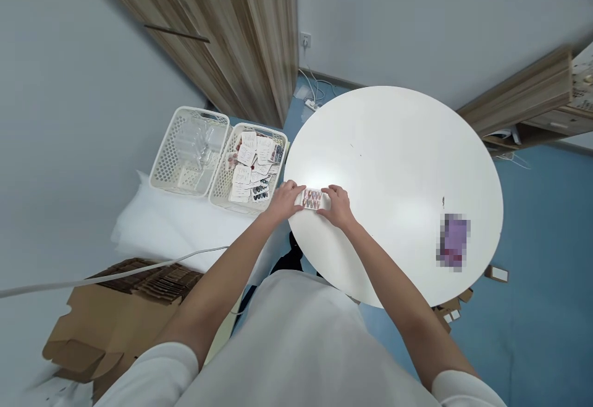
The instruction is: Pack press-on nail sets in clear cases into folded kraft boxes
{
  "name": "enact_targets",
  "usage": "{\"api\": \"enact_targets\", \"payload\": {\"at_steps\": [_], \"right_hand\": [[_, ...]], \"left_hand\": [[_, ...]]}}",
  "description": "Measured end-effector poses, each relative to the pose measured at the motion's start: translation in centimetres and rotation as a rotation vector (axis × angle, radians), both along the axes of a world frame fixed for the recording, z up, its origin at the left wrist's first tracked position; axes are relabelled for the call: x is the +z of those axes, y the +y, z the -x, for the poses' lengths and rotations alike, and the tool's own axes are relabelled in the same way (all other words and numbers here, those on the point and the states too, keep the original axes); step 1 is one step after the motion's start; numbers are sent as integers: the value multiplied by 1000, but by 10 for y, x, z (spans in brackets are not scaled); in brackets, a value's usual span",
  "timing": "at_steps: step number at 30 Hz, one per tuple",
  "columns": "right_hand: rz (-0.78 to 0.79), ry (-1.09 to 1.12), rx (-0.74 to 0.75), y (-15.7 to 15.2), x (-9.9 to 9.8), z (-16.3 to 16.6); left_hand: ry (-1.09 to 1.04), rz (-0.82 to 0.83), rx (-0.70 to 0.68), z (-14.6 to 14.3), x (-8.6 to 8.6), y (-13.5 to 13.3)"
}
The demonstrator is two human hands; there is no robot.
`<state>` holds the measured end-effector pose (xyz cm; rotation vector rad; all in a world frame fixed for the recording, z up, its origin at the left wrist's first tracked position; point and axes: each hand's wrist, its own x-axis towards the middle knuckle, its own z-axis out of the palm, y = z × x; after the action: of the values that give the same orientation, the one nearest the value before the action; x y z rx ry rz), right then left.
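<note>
Close to the left edge of the round white counter [393, 160], a small pack of nail tips [312, 198] sits between the person's two hands. The left hand [283, 201] pinches one end and the right hand [339, 206] the other, so the grip looks closed on it from both sides; whether the pack rests on the surface or is lifted slightly, I can't tell from where I stand. What worries me is that nearby edge. If one side let go early, the pack could tip and slide off toward the floor [532, 240]. Squeezing harder from both ends might bow it, I'd think, and work a nail tip loose. Just beside the left hand, the nearer basket [222, 188] is heaped with cards [241, 175], so a careless wrist could spill a few. A white cord [152, 265] runs toward the left forearm [234, 271] too, and might snag it.
</note>
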<state>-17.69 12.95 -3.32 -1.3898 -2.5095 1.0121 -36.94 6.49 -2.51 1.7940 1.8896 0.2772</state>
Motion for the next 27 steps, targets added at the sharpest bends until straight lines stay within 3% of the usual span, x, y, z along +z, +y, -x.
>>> {"api": "enact_targets", "payload": {"at_steps": [9,27], "right_hand": [[-57,-135,-44,21,-27,36],[-42,-226,-2,18,-26,39]], "left_hand": [[212,82,-55,19,-13,30],[165,255,-3,8,-13,35]]}}
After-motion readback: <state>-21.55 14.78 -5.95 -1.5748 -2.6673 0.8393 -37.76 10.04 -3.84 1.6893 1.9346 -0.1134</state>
